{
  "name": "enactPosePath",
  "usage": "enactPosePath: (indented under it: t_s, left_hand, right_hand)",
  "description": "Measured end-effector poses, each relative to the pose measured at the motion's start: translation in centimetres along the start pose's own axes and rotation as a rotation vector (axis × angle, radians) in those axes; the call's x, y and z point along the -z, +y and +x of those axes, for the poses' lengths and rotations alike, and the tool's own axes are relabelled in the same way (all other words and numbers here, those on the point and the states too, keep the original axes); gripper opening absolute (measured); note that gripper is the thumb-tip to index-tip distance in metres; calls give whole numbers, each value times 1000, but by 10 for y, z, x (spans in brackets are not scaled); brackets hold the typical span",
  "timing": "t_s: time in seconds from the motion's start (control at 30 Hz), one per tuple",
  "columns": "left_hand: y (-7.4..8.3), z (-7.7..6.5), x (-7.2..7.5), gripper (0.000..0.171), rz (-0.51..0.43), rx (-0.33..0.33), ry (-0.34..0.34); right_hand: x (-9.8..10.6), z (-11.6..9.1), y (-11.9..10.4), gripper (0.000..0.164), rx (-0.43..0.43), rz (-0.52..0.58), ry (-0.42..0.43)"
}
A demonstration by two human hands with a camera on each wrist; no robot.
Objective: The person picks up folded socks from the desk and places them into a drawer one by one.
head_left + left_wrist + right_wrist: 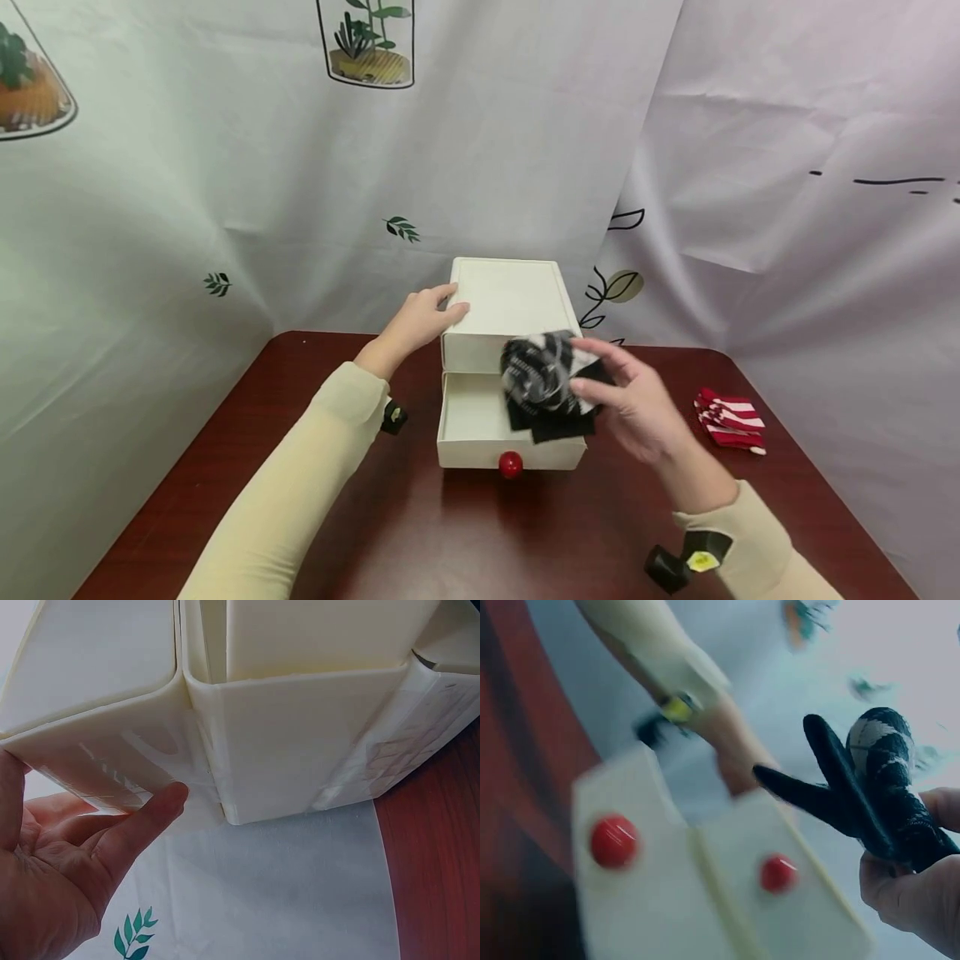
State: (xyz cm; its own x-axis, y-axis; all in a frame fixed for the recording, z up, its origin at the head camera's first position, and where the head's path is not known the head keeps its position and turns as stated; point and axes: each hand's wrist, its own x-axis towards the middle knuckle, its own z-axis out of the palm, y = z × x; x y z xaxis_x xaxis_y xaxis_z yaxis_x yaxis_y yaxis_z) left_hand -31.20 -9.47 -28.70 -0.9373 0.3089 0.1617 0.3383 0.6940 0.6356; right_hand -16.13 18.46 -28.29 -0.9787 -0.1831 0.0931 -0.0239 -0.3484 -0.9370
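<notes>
A small white two-drawer cabinet (510, 296) stands on the table, its lower drawer (468, 417) pulled out and its upper one closed. My left hand (420, 321) rests against the cabinet's upper left edge; in the left wrist view its thumb (154, 821) lies along the side wall. Over the open drawer, my right hand (633, 400) pinches folded black-and-white patterned socks (543, 375) between thumb and fingers. In the right wrist view two black ends of the socks (881, 787) stick out from the bundle. The socks hide part of the drawer's inside.
Folded red-and-white striped socks (731, 421) lie on the dark red table (360, 517) at the right. A red round knob (511, 465) juts from the lower drawer's front. White printed cloth (487, 167) hangs behind the table and at its sides.
</notes>
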Motion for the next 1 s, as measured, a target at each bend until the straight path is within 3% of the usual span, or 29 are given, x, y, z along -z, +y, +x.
enactPosePath:
  t_s: [0.23, 0.47, 0.7, 1.0]
  left_hand:
    - [-1, -2, 0, 64, -14, -4, -14]
    - [0, -2, -1, 63, -9, -6, -1]
    - [0, -2, -1, 63, -14, -9, -8]
    - [0, -2, 0, 63, -9, -16, 6]
  right_hand:
    - [-21, 13, 37, 50, -195, -41, -18]
    - [-24, 25, 52, 50, -327, -12, -41]
    - [-17, 42, 62, 46, -397, -34, 48]
    - [-16, 60, 81, 43, -400, -269, 103]
